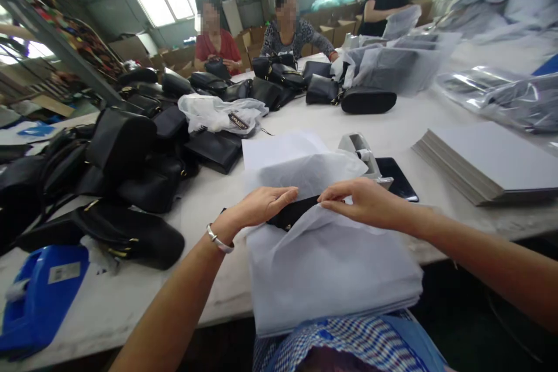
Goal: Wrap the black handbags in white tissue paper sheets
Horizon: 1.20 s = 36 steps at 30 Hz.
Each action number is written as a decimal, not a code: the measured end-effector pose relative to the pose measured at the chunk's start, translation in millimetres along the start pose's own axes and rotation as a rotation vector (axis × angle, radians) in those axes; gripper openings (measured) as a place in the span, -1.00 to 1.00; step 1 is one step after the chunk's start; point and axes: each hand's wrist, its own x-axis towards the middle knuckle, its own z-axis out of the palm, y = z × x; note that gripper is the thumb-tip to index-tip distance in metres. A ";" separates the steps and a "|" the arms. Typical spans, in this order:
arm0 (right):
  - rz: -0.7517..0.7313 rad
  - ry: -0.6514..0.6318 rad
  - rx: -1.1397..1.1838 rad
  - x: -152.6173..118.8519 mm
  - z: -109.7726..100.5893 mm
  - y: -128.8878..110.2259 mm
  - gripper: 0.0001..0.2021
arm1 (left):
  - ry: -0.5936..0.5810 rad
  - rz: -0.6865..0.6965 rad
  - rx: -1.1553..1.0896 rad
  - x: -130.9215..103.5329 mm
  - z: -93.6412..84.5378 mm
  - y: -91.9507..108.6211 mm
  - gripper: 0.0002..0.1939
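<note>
A black bag (293, 213) lies on a stack of white tissue paper (326, 267) at the table's near edge, mostly wrapped, only a dark strip showing. My left hand (260, 207) presses flat on the paper fold at the strip's left, a silver bangle on its wrist. My right hand (364, 202) pinches the tissue edge at the strip's right. A crumpled fold of tissue (305, 170) rises just behind both hands.
Black bags (126, 168) pile at the left. A blue box (37, 296) sits near left. A tape dispenser (364, 154) and dark phone (396, 177) lie behind the paper, grey card sheets (488, 163) right. Three people work at the far end.
</note>
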 end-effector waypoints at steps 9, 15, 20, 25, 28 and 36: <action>0.068 -0.245 -0.036 73.6 -28.6 13.2 -0.70 | -0.033 -0.042 0.113 19.3 -20.8 15.2 -0.66; 0.059 -0.163 -0.135 45.6 -35.2 7.7 -0.52 | 0.179 -0.027 0.170 21.9 -2.9 4.8 -0.79; 0.061 -0.205 -0.160 19.2 -40.9 16.3 -0.62 | 0.218 -0.068 0.161 21.8 1.7 3.9 -0.80; 0.125 -0.149 -0.228 10.8 -41.8 18.9 -0.69 | 0.235 -0.125 0.184 27.0 3.0 3.6 -0.78; 0.168 -0.122 -0.354 15.5 -36.3 27.0 -0.91 | 0.244 -0.138 0.170 29.7 3.6 1.2 -0.79; 0.220 0.206 -0.253 29.4 -41.2 50.3 -0.72 | 0.286 -0.172 0.164 38.6 -0.7 -3.7 -0.76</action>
